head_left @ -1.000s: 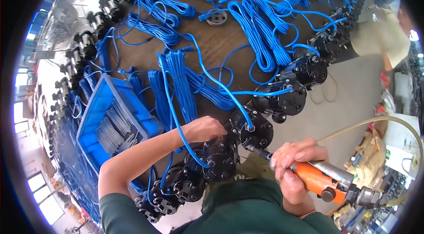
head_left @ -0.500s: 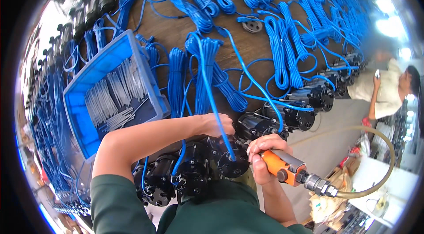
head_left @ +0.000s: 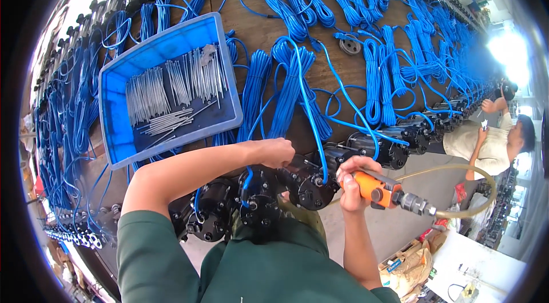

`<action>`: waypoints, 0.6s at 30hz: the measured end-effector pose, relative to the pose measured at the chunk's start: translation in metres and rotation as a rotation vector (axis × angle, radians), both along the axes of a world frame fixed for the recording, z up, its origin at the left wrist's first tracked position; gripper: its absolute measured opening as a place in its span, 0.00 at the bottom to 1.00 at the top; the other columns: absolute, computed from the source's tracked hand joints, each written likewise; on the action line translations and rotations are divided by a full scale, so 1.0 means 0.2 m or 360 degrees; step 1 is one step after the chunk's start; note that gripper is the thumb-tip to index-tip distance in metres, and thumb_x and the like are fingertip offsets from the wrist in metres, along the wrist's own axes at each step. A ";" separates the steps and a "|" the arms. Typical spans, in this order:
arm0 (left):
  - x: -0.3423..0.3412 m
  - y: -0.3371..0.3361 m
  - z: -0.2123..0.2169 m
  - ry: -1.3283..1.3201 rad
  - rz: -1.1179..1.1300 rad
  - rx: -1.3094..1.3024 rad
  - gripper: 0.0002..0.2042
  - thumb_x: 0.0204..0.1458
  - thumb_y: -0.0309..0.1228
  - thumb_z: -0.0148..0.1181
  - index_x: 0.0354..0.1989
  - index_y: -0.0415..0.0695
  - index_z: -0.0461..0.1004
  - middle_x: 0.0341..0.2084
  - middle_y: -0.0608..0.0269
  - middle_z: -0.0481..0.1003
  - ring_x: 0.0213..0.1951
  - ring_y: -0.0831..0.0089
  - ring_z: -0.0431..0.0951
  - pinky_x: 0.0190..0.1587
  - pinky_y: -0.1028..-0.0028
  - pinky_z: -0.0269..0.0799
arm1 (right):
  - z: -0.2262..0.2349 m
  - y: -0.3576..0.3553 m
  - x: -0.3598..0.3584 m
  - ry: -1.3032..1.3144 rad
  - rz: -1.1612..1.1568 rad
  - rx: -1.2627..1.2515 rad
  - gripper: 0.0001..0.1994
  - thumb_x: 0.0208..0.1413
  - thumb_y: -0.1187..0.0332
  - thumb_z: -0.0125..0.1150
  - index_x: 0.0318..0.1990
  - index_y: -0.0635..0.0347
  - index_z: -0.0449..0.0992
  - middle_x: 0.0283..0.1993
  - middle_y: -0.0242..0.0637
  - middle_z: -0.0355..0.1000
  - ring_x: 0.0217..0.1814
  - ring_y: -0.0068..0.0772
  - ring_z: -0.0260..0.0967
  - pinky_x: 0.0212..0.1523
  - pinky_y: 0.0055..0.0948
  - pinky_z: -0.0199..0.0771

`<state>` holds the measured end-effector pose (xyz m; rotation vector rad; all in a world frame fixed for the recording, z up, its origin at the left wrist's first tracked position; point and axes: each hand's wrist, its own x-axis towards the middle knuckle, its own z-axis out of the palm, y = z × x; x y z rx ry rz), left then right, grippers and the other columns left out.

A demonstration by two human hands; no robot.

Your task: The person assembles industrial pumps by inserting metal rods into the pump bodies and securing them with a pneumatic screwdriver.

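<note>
My right hand [head_left: 351, 184] is wrapped round an orange air-powered driver [head_left: 374, 188], held just right of a black cylindrical motor [head_left: 317, 191]. The driver's working tip is hidden behind my fingers. A blue cable [head_left: 307, 106] rises from the motor's end face. Above and left of the same motor, my left hand [head_left: 278, 153] is closed, knuckles up; whatever its fingers hold is hidden. More black motors with blue cables stand in the row, one [head_left: 257, 200] to the left and another [head_left: 337, 154] behind my right hand.
A blue plastic bin [head_left: 171, 148] with many thin metal rods [head_left: 146, 97] stands at the left. Coiled blue cables [head_left: 374, 80] cover much of the brown table [head_left: 320, 54]. A yellowish air hose [head_left: 480, 206] loops at right. Another person [head_left: 483, 146] works farther right.
The view has shifted, so the bin and table lie farther right in it. My left hand has drawn back slightly from the motor's top. My right hand keeps hold of the driver.
</note>
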<state>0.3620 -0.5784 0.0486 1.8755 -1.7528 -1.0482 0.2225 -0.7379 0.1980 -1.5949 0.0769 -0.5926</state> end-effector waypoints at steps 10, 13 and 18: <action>-0.05 0.07 -0.04 0.0157 0.0286 -0.0330 0.06 0.43 0.26 0.63 0.30 0.42 0.83 0.25 0.49 0.80 0.32 0.49 0.80 0.36 0.57 0.75 | 0.40 0.17 -0.12 -0.0238 0.0232 0.0154 0.19 0.53 0.74 0.61 0.51 0.71 0.67 0.38 0.49 0.73 0.26 0.27 0.70 0.29 0.25 0.76; -0.06 0.07 -0.08 0.0156 0.0274 -0.0305 0.06 0.43 0.26 0.63 0.30 0.41 0.83 0.26 0.49 0.80 0.33 0.48 0.80 0.36 0.56 0.75 | 0.28 0.25 -0.07 -0.0235 0.0291 0.0253 0.18 0.52 0.75 0.62 0.50 0.71 0.69 0.39 0.48 0.73 0.26 0.28 0.72 0.30 0.25 0.77; -0.08 0.08 -0.03 0.0150 0.0291 -0.0280 0.06 0.43 0.26 0.61 0.29 0.41 0.82 0.26 0.50 0.80 0.34 0.47 0.80 0.36 0.55 0.75 | 0.09 0.26 0.02 -0.0093 0.0527 -0.0287 0.14 0.48 0.82 0.56 0.45 0.68 0.70 0.35 0.45 0.70 0.27 0.27 0.70 0.27 0.24 0.77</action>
